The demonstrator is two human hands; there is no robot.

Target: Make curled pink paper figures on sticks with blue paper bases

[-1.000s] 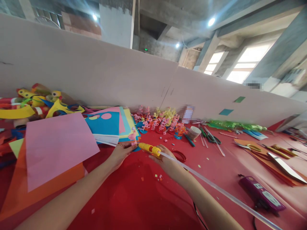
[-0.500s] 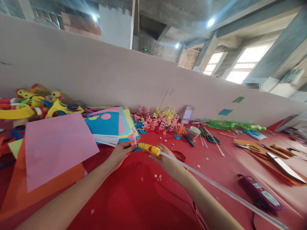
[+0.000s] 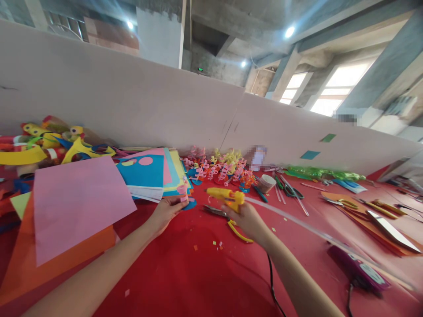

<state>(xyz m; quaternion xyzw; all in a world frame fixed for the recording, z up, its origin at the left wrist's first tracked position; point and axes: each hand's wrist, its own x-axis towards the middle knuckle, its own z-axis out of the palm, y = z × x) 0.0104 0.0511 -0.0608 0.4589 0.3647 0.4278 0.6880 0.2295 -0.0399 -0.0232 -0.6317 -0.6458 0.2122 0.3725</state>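
My right hand (image 3: 247, 218) grips a yellow hot glue gun (image 3: 226, 196), lifted off the red table with its nozzle pointing left. A long clear glue stick (image 3: 307, 226) trails from its back toward the right. My left hand (image 3: 168, 210) pinches a small pink curled paper piece (image 3: 182, 189) that stands on a blue paper disc (image 3: 191, 204). The nozzle is a short way to the right of the pink piece and does not touch it.
Pink (image 3: 76, 202) and orange sheets lie at left, a stack of coloured paper (image 3: 152, 171) behind my left hand. Curled paper figures (image 3: 221, 169) cluster near the wall. Yellow-handled scissors (image 3: 236, 230) lie under my right hand. A purple power strip (image 3: 358, 268) and more scissors lie at right.
My right hand has lifted the glue gun and pulled it right, away from the pink piece, uncovering yellow-handled scissors on the table. My left hand has stayed put.
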